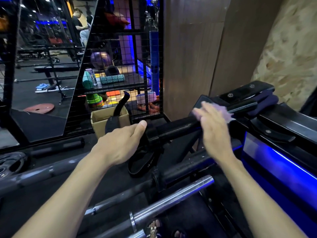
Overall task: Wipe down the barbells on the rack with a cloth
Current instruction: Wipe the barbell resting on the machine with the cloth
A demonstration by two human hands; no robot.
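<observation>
The left hand (120, 145) grips the black barbell (178, 127) at its collar; the right hand (212, 127), blurred, presses a lilac cloth (221, 110) onto it near the rack (247, 95). The cloth could snag on the rack's cradle; a hard swipe might roll the bar.

Both my bare forearms reach forward. My left hand (120, 145) curls over something, thumb out; my right hand (212, 127) is blurred, fingers (201, 111) extended.
</observation>
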